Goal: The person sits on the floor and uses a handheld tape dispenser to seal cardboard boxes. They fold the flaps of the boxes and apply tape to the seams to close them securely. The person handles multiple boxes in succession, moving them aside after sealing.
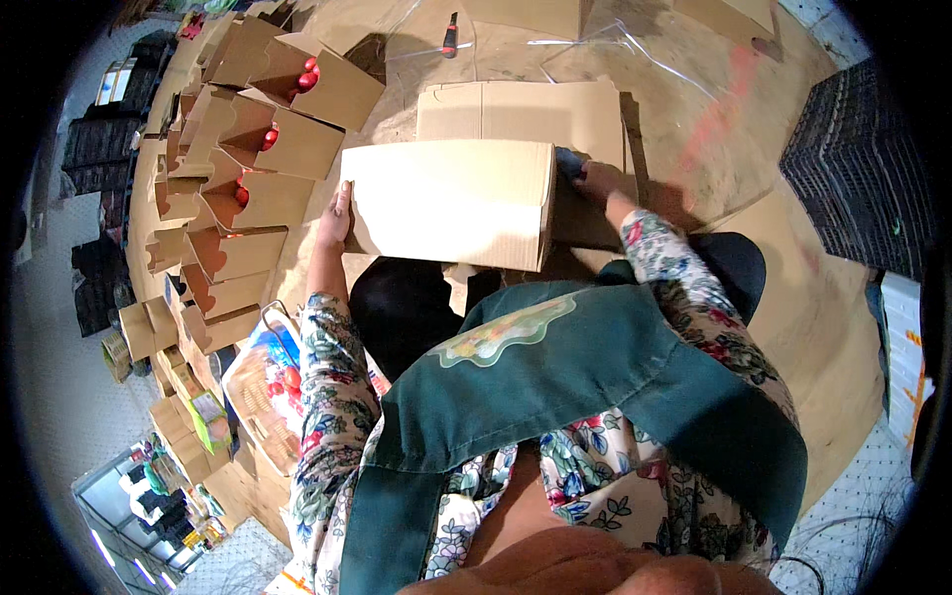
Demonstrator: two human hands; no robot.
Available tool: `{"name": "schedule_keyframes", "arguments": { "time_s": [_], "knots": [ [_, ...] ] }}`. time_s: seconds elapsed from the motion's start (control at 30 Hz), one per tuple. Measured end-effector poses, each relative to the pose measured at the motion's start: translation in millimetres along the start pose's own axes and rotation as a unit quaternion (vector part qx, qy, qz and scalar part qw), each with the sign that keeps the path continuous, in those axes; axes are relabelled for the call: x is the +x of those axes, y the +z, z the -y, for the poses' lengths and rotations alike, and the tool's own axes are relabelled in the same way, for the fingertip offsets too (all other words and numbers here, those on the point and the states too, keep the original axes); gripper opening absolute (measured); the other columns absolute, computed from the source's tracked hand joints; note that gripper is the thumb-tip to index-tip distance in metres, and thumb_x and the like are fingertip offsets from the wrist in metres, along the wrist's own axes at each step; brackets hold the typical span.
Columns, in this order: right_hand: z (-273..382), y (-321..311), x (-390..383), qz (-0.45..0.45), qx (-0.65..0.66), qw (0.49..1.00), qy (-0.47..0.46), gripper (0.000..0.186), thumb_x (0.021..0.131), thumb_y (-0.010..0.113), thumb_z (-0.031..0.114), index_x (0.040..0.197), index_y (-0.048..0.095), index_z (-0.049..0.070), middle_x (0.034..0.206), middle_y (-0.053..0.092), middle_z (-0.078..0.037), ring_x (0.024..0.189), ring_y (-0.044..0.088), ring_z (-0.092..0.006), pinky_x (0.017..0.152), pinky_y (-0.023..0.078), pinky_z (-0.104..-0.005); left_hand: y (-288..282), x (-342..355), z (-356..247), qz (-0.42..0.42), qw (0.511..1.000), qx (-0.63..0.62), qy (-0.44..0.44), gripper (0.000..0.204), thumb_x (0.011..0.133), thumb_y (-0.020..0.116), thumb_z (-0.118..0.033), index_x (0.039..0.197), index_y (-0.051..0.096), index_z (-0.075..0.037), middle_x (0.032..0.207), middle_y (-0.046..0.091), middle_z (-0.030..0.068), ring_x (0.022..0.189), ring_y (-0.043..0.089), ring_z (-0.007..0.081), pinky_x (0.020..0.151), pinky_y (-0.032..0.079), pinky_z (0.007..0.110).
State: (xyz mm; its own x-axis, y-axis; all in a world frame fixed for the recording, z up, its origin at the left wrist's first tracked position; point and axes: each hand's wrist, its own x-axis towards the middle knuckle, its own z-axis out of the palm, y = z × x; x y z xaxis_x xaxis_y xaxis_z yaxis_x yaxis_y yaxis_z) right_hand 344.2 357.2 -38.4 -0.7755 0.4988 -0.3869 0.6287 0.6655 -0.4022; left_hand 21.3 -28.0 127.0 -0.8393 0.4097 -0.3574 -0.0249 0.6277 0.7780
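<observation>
Cardboard box (446, 198) is in front of me, above my knees, plain side up, overlapping a larger cardboard piece (521, 109) behind it. Left grip (337, 216) holds the box at its left end, thumb along the edge, other fingers mostly hidden. Right grip (598, 182) is at the right end, a dark blue-grey item (568, 162) at its fingertips; can't tell what that is, or how tightly the grip is closed. Red-and-black knife (450, 38) lies well beyond the box. Row of open boxes (253, 193) to my left, some with red round items (308, 75) inside. Black stack (855, 164) far right.
</observation>
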Motion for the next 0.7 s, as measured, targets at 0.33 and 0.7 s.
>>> {"name": "schedule_keyframes", "arguments": {
  "time_s": [0.33, 0.7],
  "knots": [
    [-13, 48, 16, -0.018, 0.048, 0.995, 0.088, 0.046, 0.077, 0.062, 0.037, 0.102, 0.055, -0.001, 0.096, 0.061, -0.023, 0.09, 0.059, -0.039, 0.077, 0.047, -0.0458, 13, -40, -64, -0.001, 0.999, 0.022, -0.032, 0.068, 0.087, 0.048, -0.054, 0.121, 0.05, 0.005, 0.111, 0.058, 0.0145, 0.104, 0.053, 0.0214, 0.091, 0.039, 0.03],
    [88, -106, -53, -0.191, 0.296, 0.926, 0.138, 0.041, 0.079, 0.055, 0.037, 0.097, 0.055, -0.001, 0.096, 0.061, -0.023, 0.091, 0.058, -0.0382, 0.08, 0.044, -0.0428, 24, 9, 5, -0.02, 0.998, 0.055, -0.008, 0.075, 0.085, 0.039, -0.063, 0.119, 0.051, 0.003, 0.114, 0.057, 0.0222, 0.108, 0.053, 0.031, 0.093, 0.038, 0.035]
  ]
}}
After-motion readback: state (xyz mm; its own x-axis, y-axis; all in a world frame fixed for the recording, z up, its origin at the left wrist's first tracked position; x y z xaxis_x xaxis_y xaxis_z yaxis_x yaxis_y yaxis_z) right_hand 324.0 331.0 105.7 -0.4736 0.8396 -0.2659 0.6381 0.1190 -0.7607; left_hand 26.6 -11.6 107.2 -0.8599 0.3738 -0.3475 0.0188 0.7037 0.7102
